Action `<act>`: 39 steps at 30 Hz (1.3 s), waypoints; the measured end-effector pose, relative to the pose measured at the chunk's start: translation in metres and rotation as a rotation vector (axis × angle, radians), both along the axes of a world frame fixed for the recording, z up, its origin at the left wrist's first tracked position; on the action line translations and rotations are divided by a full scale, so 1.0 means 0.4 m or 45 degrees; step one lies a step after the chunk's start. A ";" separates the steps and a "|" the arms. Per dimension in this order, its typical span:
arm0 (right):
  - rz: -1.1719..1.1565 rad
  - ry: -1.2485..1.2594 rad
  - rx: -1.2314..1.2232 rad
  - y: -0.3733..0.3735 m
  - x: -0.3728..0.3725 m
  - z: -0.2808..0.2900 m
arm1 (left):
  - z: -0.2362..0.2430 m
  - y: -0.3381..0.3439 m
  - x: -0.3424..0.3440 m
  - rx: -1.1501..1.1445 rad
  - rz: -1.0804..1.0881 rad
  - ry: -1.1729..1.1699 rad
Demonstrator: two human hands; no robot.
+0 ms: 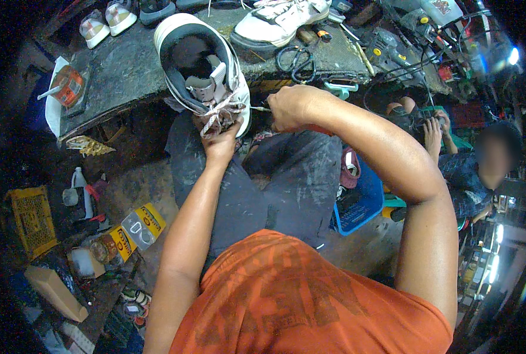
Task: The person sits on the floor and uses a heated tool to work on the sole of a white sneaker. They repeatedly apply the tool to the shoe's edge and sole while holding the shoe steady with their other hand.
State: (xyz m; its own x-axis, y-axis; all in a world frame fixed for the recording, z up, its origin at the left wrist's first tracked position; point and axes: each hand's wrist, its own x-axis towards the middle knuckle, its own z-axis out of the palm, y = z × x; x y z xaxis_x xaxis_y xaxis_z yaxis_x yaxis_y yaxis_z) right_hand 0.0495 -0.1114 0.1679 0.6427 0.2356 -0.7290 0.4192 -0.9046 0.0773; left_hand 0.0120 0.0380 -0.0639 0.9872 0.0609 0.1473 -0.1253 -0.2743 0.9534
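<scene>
A white high-top sneaker (217,88) with a dark lining and pale patterned laces leans against the bench's near edge, its opening up and its toe toward me. My left hand (220,143) is closed around its toe end, with the fingers partly hidden under the shoe. Just right of the sneaker, my right hand (288,110) is closed in a fist. A thin pale strand or rod (260,108) runs from that fist to the shoe's side; its kind is too small to tell.
On the dark workbench (127,68) lie another white sneaker (278,23), a black cord loop (295,64) and an orange-labelled tub (68,85). Cables and tools crowd the right end. A blue basket (360,200) stands by my right leg. A co-worker (466,168) sits at right.
</scene>
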 end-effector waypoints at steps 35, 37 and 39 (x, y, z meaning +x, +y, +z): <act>-0.123 0.044 0.024 -0.014 -0.054 -0.033 | 0.055 -0.009 -0.004 -0.281 0.038 0.116; -0.126 -0.013 0.042 -0.019 -0.052 -0.028 | 0.058 -0.008 -0.005 -0.269 0.052 0.130; -0.124 -0.014 0.050 -0.021 -0.051 -0.028 | 0.059 -0.006 -0.008 -0.264 0.038 0.140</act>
State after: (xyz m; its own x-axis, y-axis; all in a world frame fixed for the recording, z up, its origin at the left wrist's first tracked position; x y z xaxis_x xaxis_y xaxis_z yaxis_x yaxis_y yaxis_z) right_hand 0.0292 -0.1198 0.1565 0.6716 0.1999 -0.7135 0.3287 -0.9434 0.0450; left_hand 0.0088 0.0357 -0.0402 0.9940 0.1079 0.0205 -0.0126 -0.0734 0.9972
